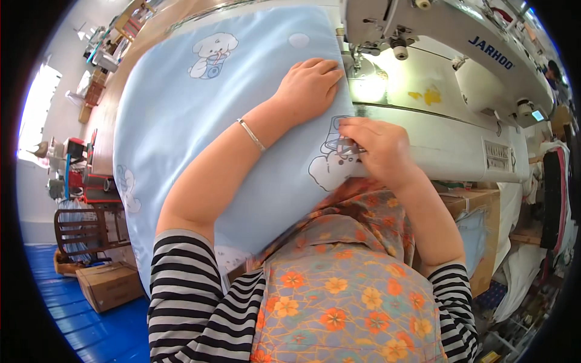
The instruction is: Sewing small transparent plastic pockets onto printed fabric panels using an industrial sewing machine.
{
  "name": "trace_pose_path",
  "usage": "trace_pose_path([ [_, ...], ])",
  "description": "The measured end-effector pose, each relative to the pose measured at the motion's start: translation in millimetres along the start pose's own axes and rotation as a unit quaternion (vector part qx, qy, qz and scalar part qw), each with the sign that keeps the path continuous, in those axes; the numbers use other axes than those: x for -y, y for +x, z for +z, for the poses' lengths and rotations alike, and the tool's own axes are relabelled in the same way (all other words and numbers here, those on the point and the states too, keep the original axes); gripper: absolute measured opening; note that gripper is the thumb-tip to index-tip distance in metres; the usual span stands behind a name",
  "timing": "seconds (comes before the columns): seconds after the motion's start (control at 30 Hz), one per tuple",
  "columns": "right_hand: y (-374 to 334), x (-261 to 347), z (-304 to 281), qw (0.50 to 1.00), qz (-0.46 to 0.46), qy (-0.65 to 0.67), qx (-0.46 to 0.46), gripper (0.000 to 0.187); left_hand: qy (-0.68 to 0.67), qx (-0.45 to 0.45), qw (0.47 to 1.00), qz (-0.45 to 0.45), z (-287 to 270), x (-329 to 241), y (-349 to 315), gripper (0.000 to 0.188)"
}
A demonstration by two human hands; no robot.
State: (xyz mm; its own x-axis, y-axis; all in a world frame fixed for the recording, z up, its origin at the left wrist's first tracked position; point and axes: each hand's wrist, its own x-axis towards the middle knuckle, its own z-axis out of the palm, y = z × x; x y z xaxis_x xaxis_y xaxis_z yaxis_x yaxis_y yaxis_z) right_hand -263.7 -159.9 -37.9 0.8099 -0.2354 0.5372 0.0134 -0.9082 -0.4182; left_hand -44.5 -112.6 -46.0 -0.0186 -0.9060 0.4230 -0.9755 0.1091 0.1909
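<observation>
A light blue cloth (200,115) printed with white cartoon dogs lies spread over the sewing table. My left hand (308,85) rests flat on it, fingers together, close to the needle area of the white sewing machine (436,78). My right hand (375,145) sits at the cloth's near right edge by the machine bed, fingers curled around small metal snips (346,147) held against the cloth. A thin silver bracelet (251,134) circles my left wrist.
A wooden chair (78,230) and a cardboard box (109,284) stand on the blue floor at the left. Another cardboard box (475,230) with blue cloth sits under the machine at the right. Shelves and clutter line the far left wall.
</observation>
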Motion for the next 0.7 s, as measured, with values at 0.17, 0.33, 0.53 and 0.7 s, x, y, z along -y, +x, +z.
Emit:
trace_pose_path([
  [0.17,-5.0,-18.7,-11.1,0.997,0.065,0.029,-0.004,0.034,-0.004,0.008,1.0,0.01,10.5,4.5,16.9,0.033],
  [0.33,0.1,-30.6,-18.0,0.99,0.13,0.049,0.012,0.03,-0.039,0.033,0.998,-0.026,5.6,20.8,28.1,0.036],
  [0.53,-71.9,-39.2,-68.1,0.977,0.181,0.105,0.03,0.035,0.027,0.091,0.993,-0.072,-44.5,37.3,-33.0,0.043],
  [0.7,-129.4,-15.1,-97.5,0.964,0.25,0.091,0.017,0.033,0.14,0.047,0.959,-0.242,-86.1,92.9,-110.1,0.047],
])
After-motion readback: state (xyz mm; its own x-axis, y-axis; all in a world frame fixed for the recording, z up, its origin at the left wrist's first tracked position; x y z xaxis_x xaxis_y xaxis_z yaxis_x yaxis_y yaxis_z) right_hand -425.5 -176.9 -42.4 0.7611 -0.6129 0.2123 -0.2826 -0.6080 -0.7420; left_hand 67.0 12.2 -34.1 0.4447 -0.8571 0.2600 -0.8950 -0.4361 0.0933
